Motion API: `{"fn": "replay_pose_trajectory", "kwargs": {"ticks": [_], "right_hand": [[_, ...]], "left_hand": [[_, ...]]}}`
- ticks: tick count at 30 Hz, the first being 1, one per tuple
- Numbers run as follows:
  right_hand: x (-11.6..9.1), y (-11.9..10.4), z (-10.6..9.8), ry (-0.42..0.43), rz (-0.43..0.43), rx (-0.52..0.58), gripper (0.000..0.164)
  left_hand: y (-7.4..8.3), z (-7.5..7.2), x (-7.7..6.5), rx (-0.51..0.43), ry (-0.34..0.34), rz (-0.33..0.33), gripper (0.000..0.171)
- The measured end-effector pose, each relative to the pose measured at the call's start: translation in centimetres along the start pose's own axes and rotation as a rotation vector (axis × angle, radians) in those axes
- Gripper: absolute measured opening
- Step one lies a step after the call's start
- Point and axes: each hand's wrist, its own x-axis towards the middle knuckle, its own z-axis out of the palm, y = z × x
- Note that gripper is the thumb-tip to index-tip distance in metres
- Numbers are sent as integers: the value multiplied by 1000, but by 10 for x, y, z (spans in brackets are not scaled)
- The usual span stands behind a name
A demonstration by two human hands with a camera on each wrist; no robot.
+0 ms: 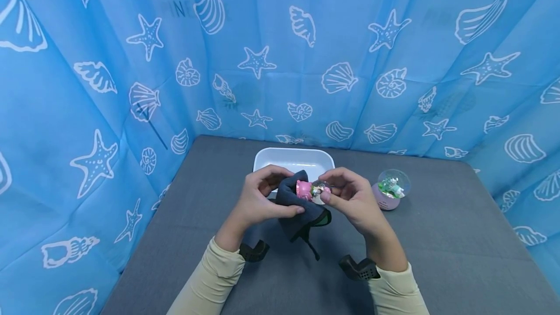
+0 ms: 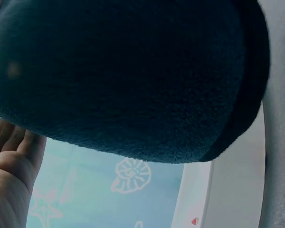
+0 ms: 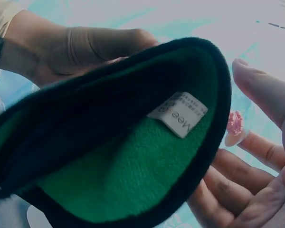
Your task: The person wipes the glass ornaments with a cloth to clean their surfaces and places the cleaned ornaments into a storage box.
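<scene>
Your left hand (image 1: 258, 201) gripping plush cloth (image 1: 302, 218), right hand (image 1: 356, 201) pinching clear-domed globe (image 1: 305, 190), oblong tray (image 1: 324, 160) near desk's (image 1: 446, 237) far edge

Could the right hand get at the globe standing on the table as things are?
Probably not straight away: the right hand is gripping the held globe and would likely have to let go first. Otherwise the way looks free; the standing globe is close on its right, nothing visible between.
</scene>
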Motion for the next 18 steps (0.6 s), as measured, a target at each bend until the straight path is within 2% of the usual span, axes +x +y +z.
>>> {"fn": "replay_pose_trajectory", "kwargs": {"ticks": [7, 18], "right_hand": [[1, 3, 1, 38, 15, -76, 23], [3, 3, 4, 45, 69, -41, 10]], "left_hand": [[-2, 2, -1, -14, 11, 13, 63], [-1, 4, -1, -18, 18, -1, 61]]}}
